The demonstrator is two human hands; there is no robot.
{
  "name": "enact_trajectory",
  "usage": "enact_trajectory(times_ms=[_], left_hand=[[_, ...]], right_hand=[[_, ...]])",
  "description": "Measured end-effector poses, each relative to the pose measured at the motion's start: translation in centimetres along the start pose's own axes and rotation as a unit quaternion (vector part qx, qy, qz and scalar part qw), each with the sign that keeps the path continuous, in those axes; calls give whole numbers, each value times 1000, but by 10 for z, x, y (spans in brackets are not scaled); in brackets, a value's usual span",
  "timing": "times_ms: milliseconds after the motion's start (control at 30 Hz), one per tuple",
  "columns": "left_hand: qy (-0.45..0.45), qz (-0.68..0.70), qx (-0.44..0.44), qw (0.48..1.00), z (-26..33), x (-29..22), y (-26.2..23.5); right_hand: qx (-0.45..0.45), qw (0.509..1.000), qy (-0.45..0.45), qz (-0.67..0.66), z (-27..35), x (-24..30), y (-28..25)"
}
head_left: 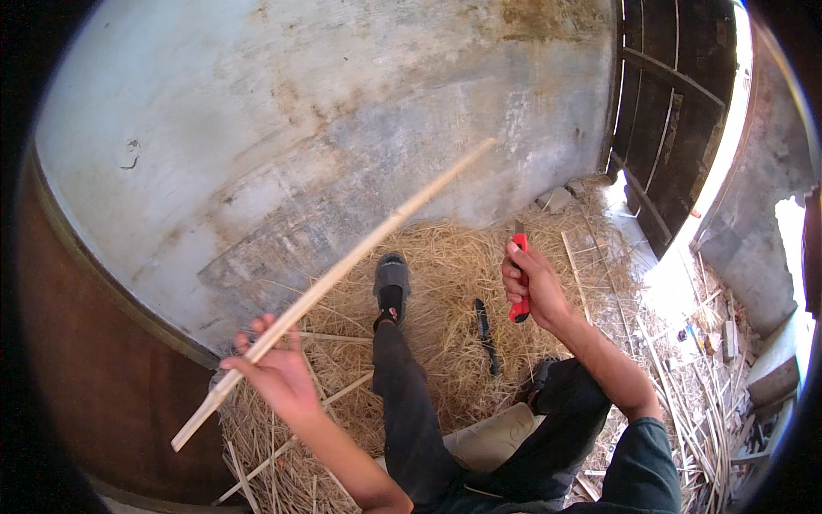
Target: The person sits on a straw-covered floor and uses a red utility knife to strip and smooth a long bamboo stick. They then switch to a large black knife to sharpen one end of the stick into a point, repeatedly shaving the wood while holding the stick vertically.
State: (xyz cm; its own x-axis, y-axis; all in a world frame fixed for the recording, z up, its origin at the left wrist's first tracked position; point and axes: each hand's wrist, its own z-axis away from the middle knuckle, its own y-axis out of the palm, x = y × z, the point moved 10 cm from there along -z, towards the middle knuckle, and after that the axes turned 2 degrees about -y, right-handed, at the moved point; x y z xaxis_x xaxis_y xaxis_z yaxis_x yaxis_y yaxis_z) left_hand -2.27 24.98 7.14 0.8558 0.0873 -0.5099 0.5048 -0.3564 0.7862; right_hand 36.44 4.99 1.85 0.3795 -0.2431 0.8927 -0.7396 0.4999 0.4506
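Observation:
A long, pale bamboo stick [368,243] slants up from the lower left toward the wall, its far end blurred. My left hand [278,374] grips it close to its lower end, the thumb on top and the fingers curled behind. Wrapped round a red utility knife [519,313], my right hand [538,287] is held to the right, apart from the stick. The knife's blade points away from me. Between my legs, on the straw, lies a long black object [485,337] that looks like a knife.
Shavings and straw [445,283] cover the floor around my feet. A stained wall [342,111] rises ahead, with a dark wooden door [676,111] at the right. Several cut strips [685,385] lie at the lower right. A pale sack [492,439] is beneath my legs.

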Motion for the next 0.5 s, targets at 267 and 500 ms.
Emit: enact_trajectory(times_ms=[267, 500], left_hand=[[-175, 34, -26, 984, 52, 84, -36], [-141, 111, 56, 982, 65, 67, -80]], right_hand=[[-134, 982, 26, -128, -16, -15, -70], [-172, 981, -60, -67, -19, -10, -93]])
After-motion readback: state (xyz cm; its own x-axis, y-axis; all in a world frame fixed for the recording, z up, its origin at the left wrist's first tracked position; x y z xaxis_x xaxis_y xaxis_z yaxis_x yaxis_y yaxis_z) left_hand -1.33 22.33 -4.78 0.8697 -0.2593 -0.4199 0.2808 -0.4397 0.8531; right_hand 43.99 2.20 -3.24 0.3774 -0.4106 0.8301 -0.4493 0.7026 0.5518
